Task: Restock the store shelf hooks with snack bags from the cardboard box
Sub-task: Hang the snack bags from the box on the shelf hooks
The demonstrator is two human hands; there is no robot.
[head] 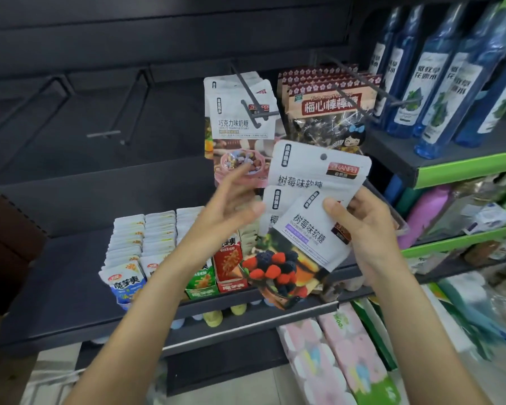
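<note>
Item: restock in progress, upper hook row.

In hand: my right hand (371, 229) grips a fan of white raspberry-gummy bags (313, 223), thumb pressed on the front one, fingers behind. At least three bags show; the rear one stands highest with its hang hole clear of the others. My left hand (231, 206) is spread and relaxed, holding nothing, fingertips just beside the fan's left edge.

Hung already: one hook (254, 100) carries a stack of white chocolate-candy bags (240, 124); the hook to its right carries plum lollipop bags (330, 103).

Still bare: several hooks (120, 118) to the left along the dark back panel hold nothing.

Source: the cardboard box is not in view, so I cannot tell how much stock remains in it.

Below: a shelf (70, 287) with rows of small konjac snack packs (129, 258). Right: blue bottles (438, 77) on a green-edged shelf.

Judgement: early to middle. Two hooks filled, my handful unhung, the left hooks waiting.
</note>
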